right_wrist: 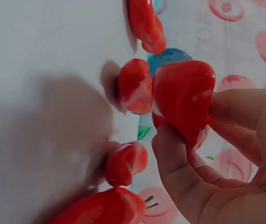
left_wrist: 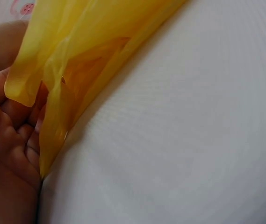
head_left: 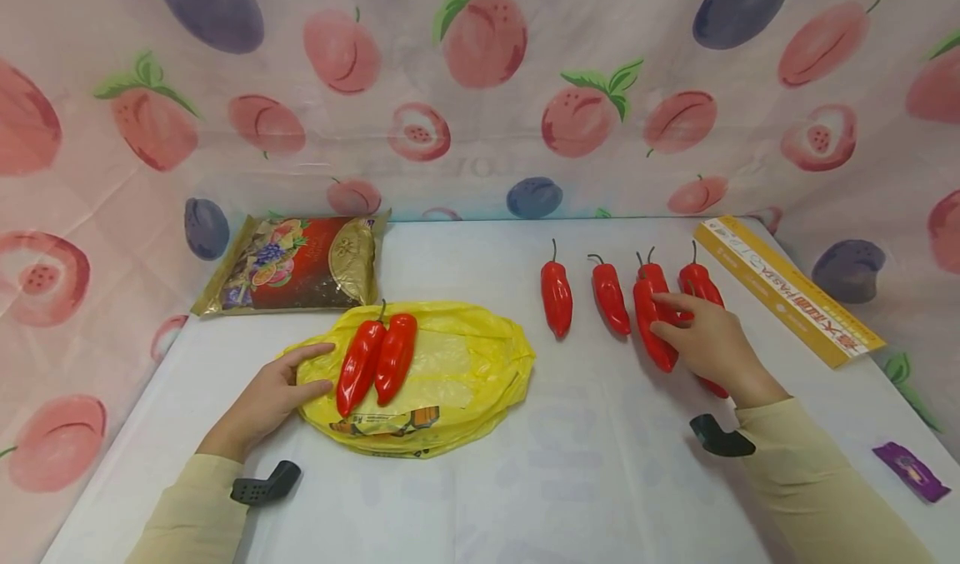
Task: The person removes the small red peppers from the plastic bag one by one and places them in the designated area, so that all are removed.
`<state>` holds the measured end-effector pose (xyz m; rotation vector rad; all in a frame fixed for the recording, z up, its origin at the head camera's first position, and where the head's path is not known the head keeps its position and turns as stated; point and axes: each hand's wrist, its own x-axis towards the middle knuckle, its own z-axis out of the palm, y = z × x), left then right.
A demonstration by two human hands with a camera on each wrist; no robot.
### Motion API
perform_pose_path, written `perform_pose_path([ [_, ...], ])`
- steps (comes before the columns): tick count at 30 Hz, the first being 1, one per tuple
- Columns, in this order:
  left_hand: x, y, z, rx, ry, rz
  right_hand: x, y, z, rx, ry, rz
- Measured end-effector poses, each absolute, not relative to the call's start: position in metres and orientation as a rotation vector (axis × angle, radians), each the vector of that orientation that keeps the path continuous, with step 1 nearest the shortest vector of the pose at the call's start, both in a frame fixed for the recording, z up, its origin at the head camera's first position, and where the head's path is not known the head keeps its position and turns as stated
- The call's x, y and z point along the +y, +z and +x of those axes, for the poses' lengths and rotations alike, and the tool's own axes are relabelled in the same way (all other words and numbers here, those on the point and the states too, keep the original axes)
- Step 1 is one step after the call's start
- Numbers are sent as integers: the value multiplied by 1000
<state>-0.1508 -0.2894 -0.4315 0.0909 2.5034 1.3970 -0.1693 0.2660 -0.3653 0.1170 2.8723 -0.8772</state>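
Observation:
My right hand (head_left: 708, 339) pinches a glossy red pepper (head_left: 651, 318) between thumb and fingers. In the right wrist view the held pepper (right_wrist: 184, 95) appears above the table, its blunt end facing the camera. Several more red peppers lie around it, among them one farther left (head_left: 557, 299) and a curved one (head_left: 611, 299); some are partly hidden by the hand. A yellow plastic bag (head_left: 480, 356) lies spread out, two red peppers (head_left: 395, 357) side by side on its left part. My left hand (head_left: 273, 393) holds the bag's left edge, its fingers curled at the folds in the left wrist view.
A red and gold printed packet (head_left: 300, 264) lies at the back left. On the right rests a long yellow and white box (head_left: 787, 289), with a small purple wrapper (head_left: 911, 471) nearer the front. A fruit-patterned cloth (head_left: 480, 131) hangs behind the white table (head_left: 525, 497).

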Motion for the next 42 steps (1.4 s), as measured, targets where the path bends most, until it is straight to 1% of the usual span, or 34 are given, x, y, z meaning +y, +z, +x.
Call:
perform_pose_path([
  [21, -289, -430, -151, 2500, 1393, 84, 267, -376, -170, 2830, -907, 185],
  [42, -289, -431, -151, 2508, 1378, 83, 264, -384, -177, 2841, -867, 157],
])
